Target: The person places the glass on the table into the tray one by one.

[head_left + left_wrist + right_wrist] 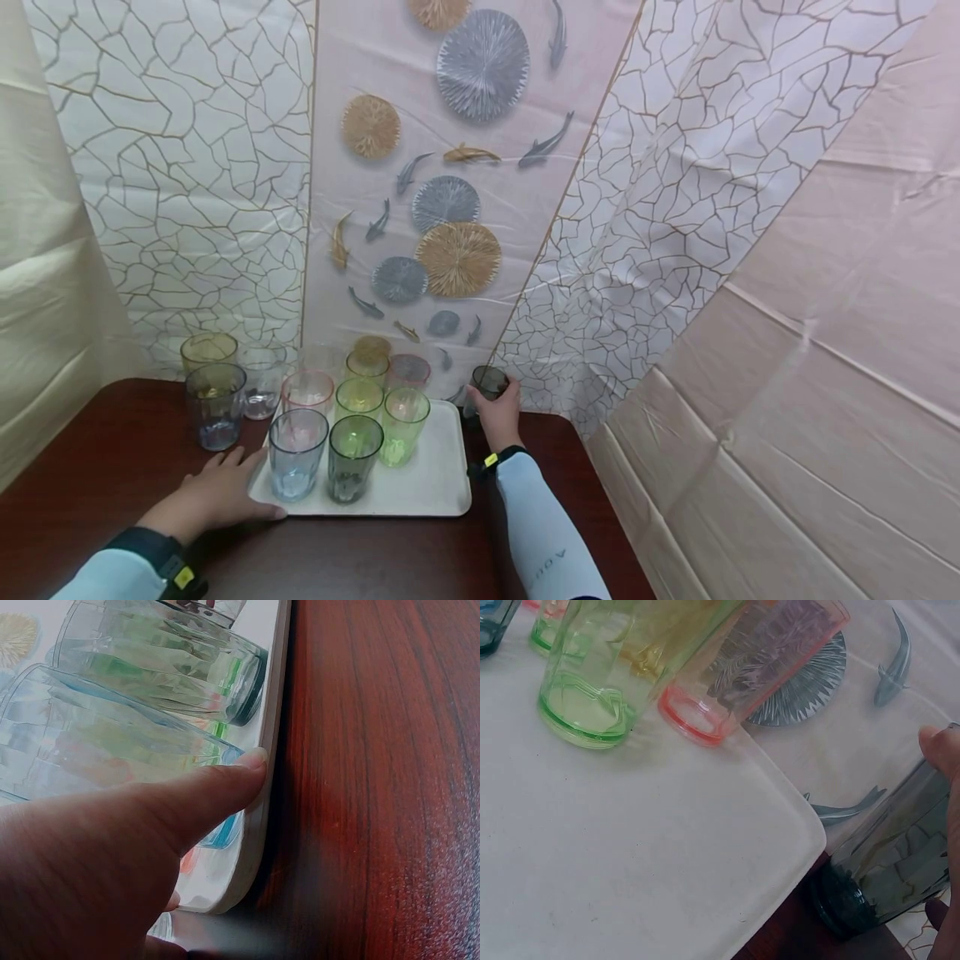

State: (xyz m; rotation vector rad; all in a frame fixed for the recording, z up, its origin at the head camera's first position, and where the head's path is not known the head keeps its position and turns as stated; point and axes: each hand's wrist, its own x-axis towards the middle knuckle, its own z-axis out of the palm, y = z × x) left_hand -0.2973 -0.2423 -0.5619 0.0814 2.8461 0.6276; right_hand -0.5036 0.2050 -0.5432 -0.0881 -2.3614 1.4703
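At the tray's right rear, my right hand grips a dark grey drinking glass. In the right wrist view the held glass leans, its base just beyond the edge of the white tray. My left hand holds the front left corner of the white tray, with the thumb on the front rim. Near that thumb stands a blue glass. Beside it are another dark grey glass and a green glass.
More glasses stand towards the tray's back, among them a pink-rimmed one and a yellow-green one. Left of the tray, a dark blue glass, an amber glass and a clear glass rest on the dark wooden table. Patterned cloth hangs behind.
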